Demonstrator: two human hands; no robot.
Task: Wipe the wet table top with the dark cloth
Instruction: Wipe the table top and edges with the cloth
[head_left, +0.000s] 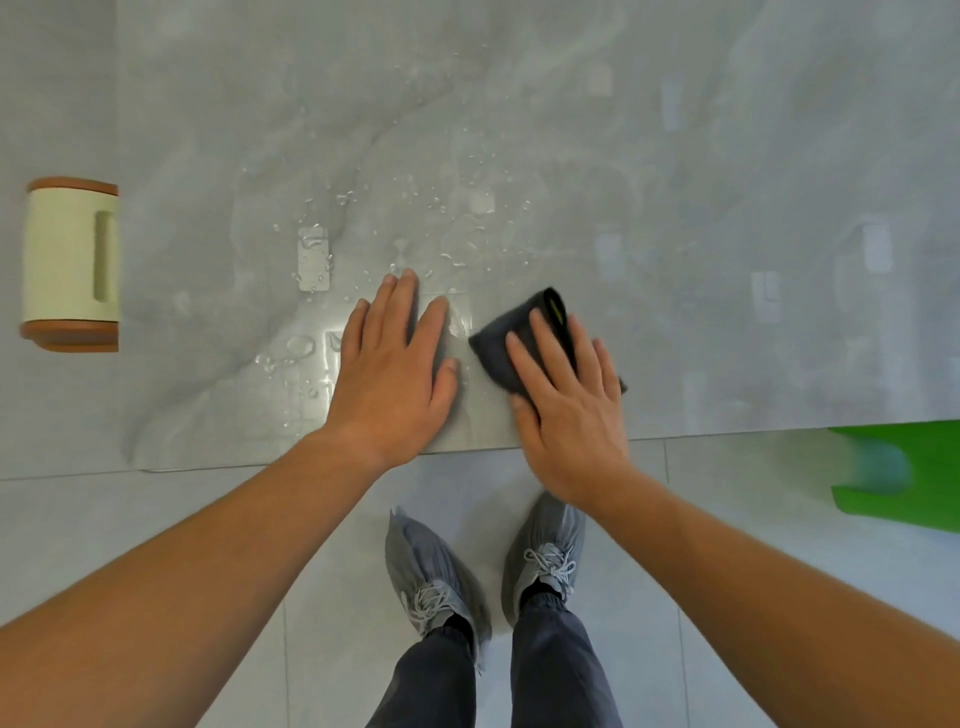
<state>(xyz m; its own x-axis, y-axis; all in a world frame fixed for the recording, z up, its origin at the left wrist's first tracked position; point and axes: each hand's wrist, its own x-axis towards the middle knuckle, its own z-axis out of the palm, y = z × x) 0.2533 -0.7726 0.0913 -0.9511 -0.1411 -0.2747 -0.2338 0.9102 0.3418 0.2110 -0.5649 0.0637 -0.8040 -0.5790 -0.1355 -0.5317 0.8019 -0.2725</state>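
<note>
My right hand (569, 410) lies flat, fingers spread, pinning the cloth (524, 338) to the table (727, 208) near its front edge so it drags evenly. My left hand (392, 364) rests flat and empty beside it, bracing me. Drops (395, 208) lie beyond.

Premises appear domestic or a staged home-like room; the view is too narrow to say which. Under both hands, a glossy grey marble-pattern table (675, 182) with water drops (343, 197). Below the hands, large pale floor tiles (332, 571) and shoes in grey covers (431, 571). Far left of the hands, a cream stool (70, 262); to the right, a green plastic item (914, 478), blurred.
</note>
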